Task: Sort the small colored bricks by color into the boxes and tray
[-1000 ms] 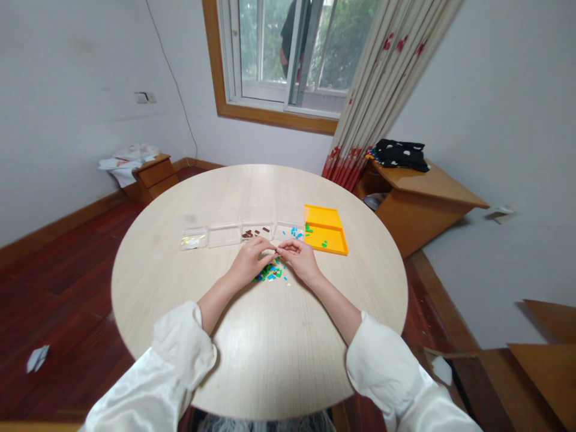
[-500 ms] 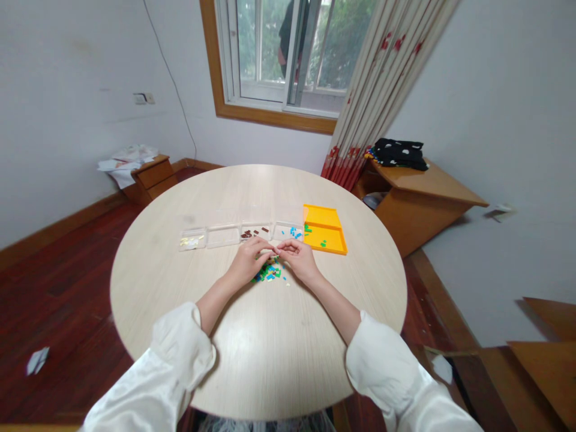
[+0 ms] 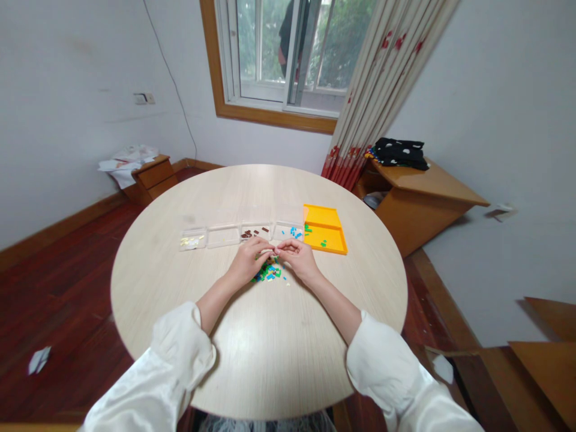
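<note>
My left hand [image 3: 250, 260] and my right hand [image 3: 297, 258] meet fingertip to fingertip above a pile of small building bricks [image 3: 269, 271] in green, blue and other colours. Both hands are closed in a pinch; whatever lies between the fingertips is too small to name. Behind them stands a row of clear plastic boxes. One box holds brown bricks [image 3: 255, 232], another blue bricks [image 3: 293, 232], and the far left one pale yellow and white bricks [image 3: 192, 242]. A yellow box [image 3: 335, 247] with its lid open holds a few green bricks [image 3: 323, 243].
The round wooden table [image 3: 270, 348] fills the middle. A clear box [image 3: 224, 243] stands between the pale and brown bricks. Further back are a window [image 3: 288, 66], a long curtain [image 3: 382, 72] and a wooden desk [image 3: 432, 192] with black cloth [image 3: 400, 154]. Outside the window stands a partly hidden person.
Both hands stay almost in place, their fingertips still together. The boxes and the pile look the same.
</note>
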`<action>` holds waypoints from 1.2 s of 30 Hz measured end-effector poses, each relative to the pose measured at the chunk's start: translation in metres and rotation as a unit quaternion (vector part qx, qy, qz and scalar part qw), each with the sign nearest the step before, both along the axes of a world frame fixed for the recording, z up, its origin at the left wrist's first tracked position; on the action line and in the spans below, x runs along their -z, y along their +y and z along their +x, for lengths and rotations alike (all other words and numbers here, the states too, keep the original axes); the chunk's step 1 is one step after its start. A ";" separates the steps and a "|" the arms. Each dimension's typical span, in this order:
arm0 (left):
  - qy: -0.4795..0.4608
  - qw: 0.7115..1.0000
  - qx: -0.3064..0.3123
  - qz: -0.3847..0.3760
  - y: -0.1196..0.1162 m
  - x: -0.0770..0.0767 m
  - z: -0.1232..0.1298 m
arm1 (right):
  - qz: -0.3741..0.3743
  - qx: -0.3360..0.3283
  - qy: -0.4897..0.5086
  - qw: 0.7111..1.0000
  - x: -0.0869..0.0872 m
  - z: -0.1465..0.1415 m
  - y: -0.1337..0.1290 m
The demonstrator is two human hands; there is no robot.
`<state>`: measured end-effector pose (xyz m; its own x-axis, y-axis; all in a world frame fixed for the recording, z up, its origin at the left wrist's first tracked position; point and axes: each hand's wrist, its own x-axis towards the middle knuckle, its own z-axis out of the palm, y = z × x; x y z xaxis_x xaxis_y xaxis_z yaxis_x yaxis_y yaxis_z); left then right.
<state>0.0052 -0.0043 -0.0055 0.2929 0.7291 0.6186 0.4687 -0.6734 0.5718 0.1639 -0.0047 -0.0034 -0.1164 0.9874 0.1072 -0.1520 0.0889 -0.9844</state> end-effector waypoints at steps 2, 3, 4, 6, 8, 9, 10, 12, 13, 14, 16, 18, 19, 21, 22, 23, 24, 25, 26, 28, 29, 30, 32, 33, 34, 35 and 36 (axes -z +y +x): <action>-0.001 1.000 0.001 -0.004 0.000 0.000 0.000 | 0.002 -0.002 0.001 1.000 0.000 0.000 0.000; 0.000 1.000 0.002 -0.007 0.000 0.000 0.000 | 0.002 -0.004 0.001 1.000 0.000 0.000 0.000; 0.000 1.000 0.002 -0.008 0.000 0.000 0.000 | 0.002 -0.005 0.002 1.000 0.000 0.000 0.000; 0.001 1.000 0.003 -0.008 0.000 -0.001 -0.001 | -0.001 -0.005 0.004 1.000 0.000 0.000 0.000; -0.001 1.000 0.004 -0.007 0.000 -0.001 -0.001 | -0.005 -0.005 0.007 1.000 0.000 0.000 0.000; -0.002 1.000 0.005 -0.006 0.000 -0.002 -0.001 | -0.007 -0.005 0.008 1.000 0.000 0.000 0.000; -0.003 1.000 0.006 -0.006 -0.001 -0.002 -0.001 | -0.009 -0.005 0.010 1.000 0.000 0.000 0.000; -0.004 1.000 0.006 -0.008 -0.001 -0.002 -0.001 | -0.009 -0.004 0.011 1.000 -0.001 0.000 0.000; -0.004 1.000 0.005 -0.010 -0.001 -0.002 0.000 | -0.007 -0.002 0.010 1.000 -0.001 0.000 0.000; -0.004 1.000 0.004 -0.012 -0.001 -0.002 0.000 | -0.004 -0.001 0.008 1.000 -0.001 0.000 -0.001; -0.004 1.000 0.001 -0.015 -0.002 -0.003 0.000 | 0.000 0.001 0.005 1.000 -0.002 0.000 -0.001; -0.004 1.000 -0.001 -0.018 -0.002 -0.003 0.000 | 0.002 -0.001 0.004 1.000 -0.002 0.000 0.000; -0.004 1.000 0.000 -0.019 -0.002 -0.003 0.000 | 0.002 -0.002 0.004 1.000 -0.002 0.000 0.000; -0.006 1.000 0.001 -0.018 -0.003 -0.004 0.001 | 0.005 -0.005 0.002 1.000 -0.002 0.000 0.000; -0.007 1.000 0.001 -0.017 -0.003 -0.004 0.001 | 0.006 -0.006 0.001 1.000 -0.001 0.001 0.000; -0.008 1.000 0.000 -0.016 -0.003 -0.005 0.001 | 0.006 -0.007 0.001 1.000 -0.001 0.001 0.000; -0.008 1.000 0.000 -0.015 -0.004 -0.005 0.001 | 0.006 -0.008 0.001 1.000 -0.001 0.001 0.000; -0.009 1.000 -0.001 -0.014 -0.004 -0.005 0.001 | 0.005 -0.009 0.001 1.000 -0.001 0.001 0.000; -0.010 1.000 -0.002 -0.014 -0.004 -0.005 0.001 | 0.004 -0.009 0.002 1.000 -0.001 0.001 0.000; -0.014 1.000 0.000 -0.012 -0.004 -0.006 0.001 | 0.001 -0.009 0.005 1.000 -0.001 0.001 0.000; -0.016 1.000 0.001 -0.011 -0.004 -0.006 0.002 | 0.001 -0.009 0.006 1.000 -0.001 0.001 0.000; -0.018 1.000 0.003 -0.012 -0.005 -0.006 0.002 | 0.001 -0.008 0.006 1.000 -0.001 0.001 0.000; -0.019 1.000 0.004 -0.016 -0.005 -0.006 0.002 | 0.005 -0.007 0.005 1.000 -0.001 0.001 0.000; -0.018 1.000 0.004 -0.017 -0.005 -0.006 0.002 | 0.006 -0.008 0.004 1.000 -0.001 0.001 0.000; -0.018 1.000 0.003 -0.018 -0.005 -0.006 0.002 | 0.007 -0.009 0.003 1.000 -0.001 0.001 0.000; -0.018 1.000 0.003 -0.017 -0.005 -0.006 0.002 | 0.006 -0.009 0.002 1.000 -0.001 0.002 0.000; -0.018 1.000 0.003 -0.014 -0.005 -0.006 0.002 | 0.004 -0.010 0.002 1.000 -0.001 0.002 0.000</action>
